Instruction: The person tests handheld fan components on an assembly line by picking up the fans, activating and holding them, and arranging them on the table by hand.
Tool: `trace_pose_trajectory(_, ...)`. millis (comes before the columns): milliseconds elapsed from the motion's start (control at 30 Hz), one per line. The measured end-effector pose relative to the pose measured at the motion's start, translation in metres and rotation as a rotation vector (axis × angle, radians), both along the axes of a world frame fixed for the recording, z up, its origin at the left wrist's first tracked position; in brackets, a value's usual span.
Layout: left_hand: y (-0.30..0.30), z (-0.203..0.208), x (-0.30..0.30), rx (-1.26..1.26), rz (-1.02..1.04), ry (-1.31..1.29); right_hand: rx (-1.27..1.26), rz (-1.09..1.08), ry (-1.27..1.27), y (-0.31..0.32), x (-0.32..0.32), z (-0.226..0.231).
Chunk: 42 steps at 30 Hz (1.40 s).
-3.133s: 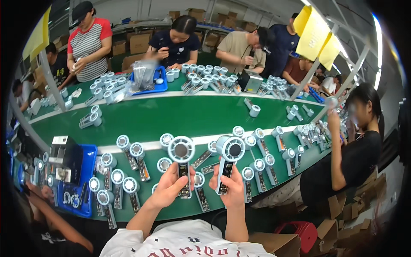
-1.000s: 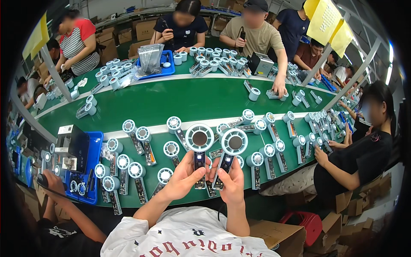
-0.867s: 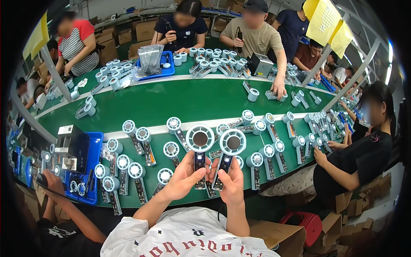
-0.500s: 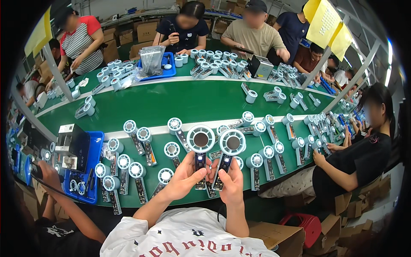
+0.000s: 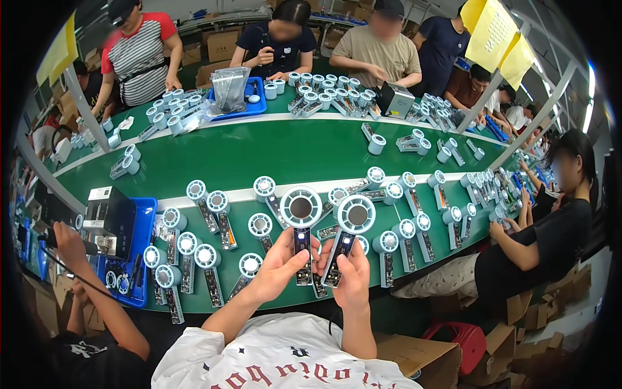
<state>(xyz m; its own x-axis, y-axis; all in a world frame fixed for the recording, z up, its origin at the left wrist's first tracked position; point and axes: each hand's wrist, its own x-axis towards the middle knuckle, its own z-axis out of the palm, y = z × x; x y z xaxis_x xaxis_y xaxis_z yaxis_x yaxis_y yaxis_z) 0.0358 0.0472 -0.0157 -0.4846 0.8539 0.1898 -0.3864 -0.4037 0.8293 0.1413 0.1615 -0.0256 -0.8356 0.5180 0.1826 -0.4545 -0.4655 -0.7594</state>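
My left hand [image 5: 280,264] is closed round the handle of a pale blue handheld fan [image 5: 301,207]. Its front casing is off, so a dark circuit board with a small white light shows below the round head. A second such fan [image 5: 356,216] is gripped in my right hand [image 5: 352,280], with its thumb on the lower part of the board. Both fans stand head up, side by side above the bench edge, and a white light glows on each board. The fingers behind the handles are partly hidden.
Several more open-handled fans [image 5: 207,257] lie across the green bench [image 5: 227,303]. At left are a blue tray [image 5: 148,223] and a black and white box [image 5: 109,217]. A green belt [image 5: 246,152] carries a few fans. Co-workers sit at left and right; others are opposite.
The fan in my right hand has shifted slightly right and tilts a little more. Fans on the belt have slid slightly left. The left neighbour's hand, with a dark tool, has risen.
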Motion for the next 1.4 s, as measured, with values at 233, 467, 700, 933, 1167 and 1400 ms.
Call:
trace_pose_trajectory(233, 0.001, 0.0, 0.0, 0.049, -0.014, 0.036, 0.075, -0.009, -0.001, 0.002, 0.0, -0.004)
trace_pose_trajectory(467, 0.002, 0.006, 0.004, 0.011, -0.005, 0.018, 0.012, -0.049, -0.008, -0.001, 0.0, 0.004)
trace_pose_trajectory(700, 0.004, -0.001, 0.004, -0.041, 0.031, -0.003, 0.013, -0.046, -0.005, 0.0, 0.0, -0.003)
trace_pose_trajectory(933, 0.005, 0.0, 0.005, -0.04, 0.04, -0.02, 0.027, -0.034, 0.01, 0.0, -0.001, -0.003)
trace_pose_trajectory(1167, 0.007, 0.005, 0.007, -0.024, 0.036, -0.023, 0.034, -0.084, -0.049, -0.002, 0.002, -0.001)
trace_pose_trajectory(1400, 0.006, 0.0, 0.007, -0.041, 0.077, -0.038, 0.013, -0.073, -0.044, -0.004, -0.001, 0.001)
